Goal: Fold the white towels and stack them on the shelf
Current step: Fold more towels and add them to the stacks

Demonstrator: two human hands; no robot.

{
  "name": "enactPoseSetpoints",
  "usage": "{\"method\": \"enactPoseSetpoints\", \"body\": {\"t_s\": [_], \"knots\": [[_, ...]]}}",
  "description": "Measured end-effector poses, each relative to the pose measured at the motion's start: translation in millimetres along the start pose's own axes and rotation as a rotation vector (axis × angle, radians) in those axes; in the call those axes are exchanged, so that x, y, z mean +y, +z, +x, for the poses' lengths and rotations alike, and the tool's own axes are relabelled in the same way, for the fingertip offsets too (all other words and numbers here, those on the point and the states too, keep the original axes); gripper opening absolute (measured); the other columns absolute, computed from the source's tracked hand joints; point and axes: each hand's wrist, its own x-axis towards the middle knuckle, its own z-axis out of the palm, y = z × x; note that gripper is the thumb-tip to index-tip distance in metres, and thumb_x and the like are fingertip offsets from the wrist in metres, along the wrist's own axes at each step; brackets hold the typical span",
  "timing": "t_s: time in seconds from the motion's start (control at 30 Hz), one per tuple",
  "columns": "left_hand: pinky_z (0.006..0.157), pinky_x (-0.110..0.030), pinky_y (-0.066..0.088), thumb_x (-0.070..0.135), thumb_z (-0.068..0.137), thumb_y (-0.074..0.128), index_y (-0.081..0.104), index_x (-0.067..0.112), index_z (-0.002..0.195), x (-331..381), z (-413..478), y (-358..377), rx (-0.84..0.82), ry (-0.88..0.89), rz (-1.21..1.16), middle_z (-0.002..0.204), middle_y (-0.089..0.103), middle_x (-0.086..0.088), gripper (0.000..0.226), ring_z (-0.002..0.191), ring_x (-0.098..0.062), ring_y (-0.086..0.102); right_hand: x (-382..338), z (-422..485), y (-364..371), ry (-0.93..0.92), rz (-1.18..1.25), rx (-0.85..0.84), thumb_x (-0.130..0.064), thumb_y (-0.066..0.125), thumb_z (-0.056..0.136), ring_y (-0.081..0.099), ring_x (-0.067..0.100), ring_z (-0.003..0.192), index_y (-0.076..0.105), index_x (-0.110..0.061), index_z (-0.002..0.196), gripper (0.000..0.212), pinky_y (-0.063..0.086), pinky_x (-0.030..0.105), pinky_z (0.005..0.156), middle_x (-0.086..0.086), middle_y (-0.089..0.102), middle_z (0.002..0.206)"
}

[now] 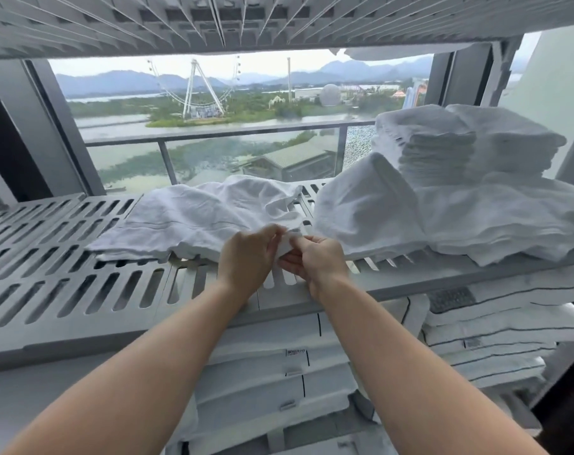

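Note:
A crumpled white towel point(197, 218) lies spread on the grey slotted shelf point(65, 274), in the middle. My left hand point(249, 254) and my right hand point(315, 261) meet at the towel's near right corner, and both pinch the cloth there between fingers and thumb. To the right on the same shelf sits a heap of white towels point(476, 218), with a neater folded stack point(459, 142) on top of it.
An upper slotted shelf point(246, 21) hangs close overhead. Below the working shelf are stacks of folded white linens point(279, 372) with dark stripes. Behind the shelf are a window, a balcony rail point(213, 136) and a dark frame post point(49, 126) at left.

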Motion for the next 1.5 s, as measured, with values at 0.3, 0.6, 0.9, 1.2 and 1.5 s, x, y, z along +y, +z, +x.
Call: {"method": "enactPoseSetpoints", "body": {"t_s": [0.3, 0.6, 0.9, 1.2, 1.5], "knots": [[0.051, -0.035, 0.054, 0.039, 0.099, 0.059, 0.074, 0.032, 0.12, 5.2, -4.4, -1.7, 0.08, 0.132, 0.242, 0.076, 0.076, -0.002, 0.026, 0.063, -0.029, 0.071, 2.3, -1.1, -2.9, -0.025, 0.094, -0.038, -0.007, 0.063, 0.094, 0.074, 0.031, 0.084, 0.069, 0.003, 0.091, 0.012, 0.062, 0.038, 0.075, 0.025, 0.074, 0.091], [0.039, -0.031, 0.051, 0.022, 0.075, 0.088, 0.079, 0.02, 0.108, 9.6, -4.1, -3.1, 0.143, 0.302, 0.407, 0.098, 0.078, 0.003, 0.035, 0.055, -0.028, 0.072, 5.0, 4.5, -3.0, -0.031, 0.117, -0.07, -0.007, 0.059, 0.097, 0.071, 0.03, 0.084, 0.068, 0.009, 0.095, 0.018, 0.062, 0.039, 0.076, 0.031, 0.07, 0.102], [0.041, -0.029, 0.051, 0.018, 0.072, 0.089, 0.078, 0.018, 0.112, 10.5, -10.3, 2.3, 0.106, 0.363, 0.434, 0.104, 0.078, 0.003, 0.042, 0.068, -0.022, 0.075, 0.6, 8.6, -8.1, 0.059, 0.128, -0.134, -0.012, 0.059, 0.084, 0.073, 0.034, 0.084, 0.074, 0.005, 0.084, 0.022, 0.061, 0.037, 0.071, 0.024, 0.074, 0.093], [0.046, -0.034, 0.053, 0.023, 0.082, 0.08, 0.074, 0.022, 0.088, 1.9, -13.6, -9.7, -0.003, 0.16, 0.405, 0.075, 0.073, 0.002, 0.008, 0.07, -0.025, 0.071, 5.1, 14.2, -2.4, -0.131, -0.206, 0.077, -0.018, 0.057, 0.093, 0.073, 0.033, 0.079, 0.067, -0.006, 0.084, 0.019, 0.062, 0.05, 0.069, 0.019, 0.072, 0.087], [0.057, -0.031, 0.048, 0.031, 0.09, 0.069, 0.074, 0.021, 0.089, -50.3, -13.6, -32.4, 0.045, -0.216, 0.393, 0.086, 0.068, 0.002, 0.011, 0.082, -0.024, 0.062, -30.5, 20.7, 8.7, -0.259, -0.122, -0.031, -0.009, 0.041, 0.1, 0.074, 0.037, 0.069, 0.068, -0.023, 0.112, 0.032, 0.062, 0.039, 0.054, 0.004, 0.059, 0.113]]}}
